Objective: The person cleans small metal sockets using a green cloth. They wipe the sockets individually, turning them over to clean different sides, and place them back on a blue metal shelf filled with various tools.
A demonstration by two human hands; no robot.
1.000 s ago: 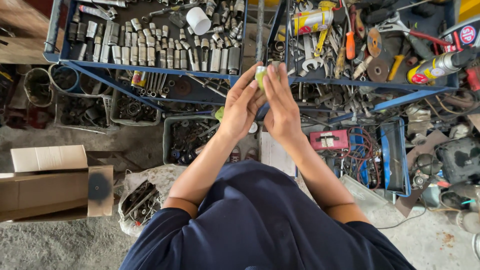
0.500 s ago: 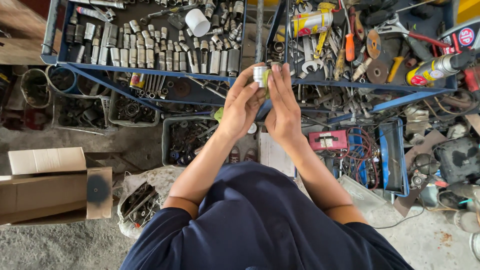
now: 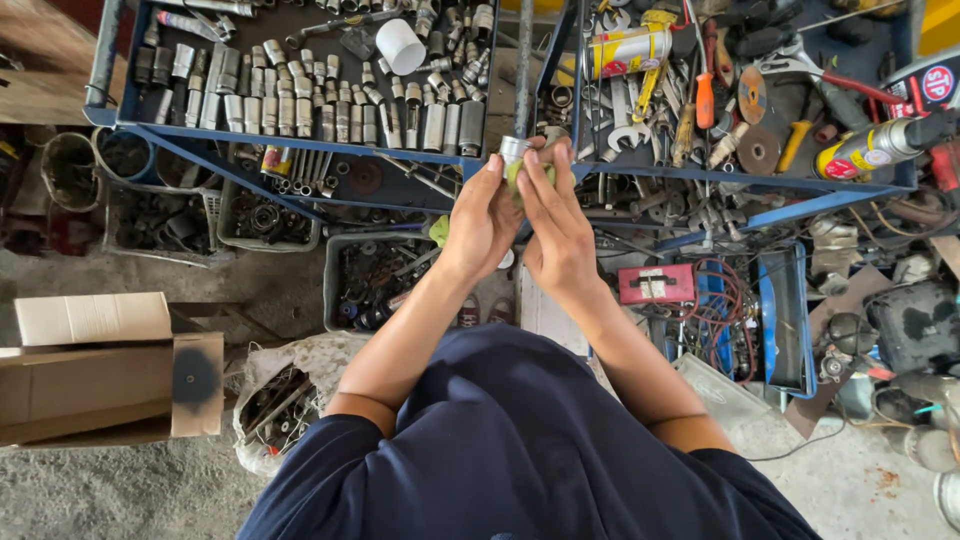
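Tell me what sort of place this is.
Likely a mechanic's or repair workshop: a blue tray of metal sockets, wrenches and spray cans alongside. Left hand and right hand hold a small metal cylinder.

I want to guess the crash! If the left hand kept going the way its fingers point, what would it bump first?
Probably the blue rail at the front of the socket tray, then the row of sockets behind it. The left hand points up-screen, holding a small metal piece with the right hand. Depth is unclear.
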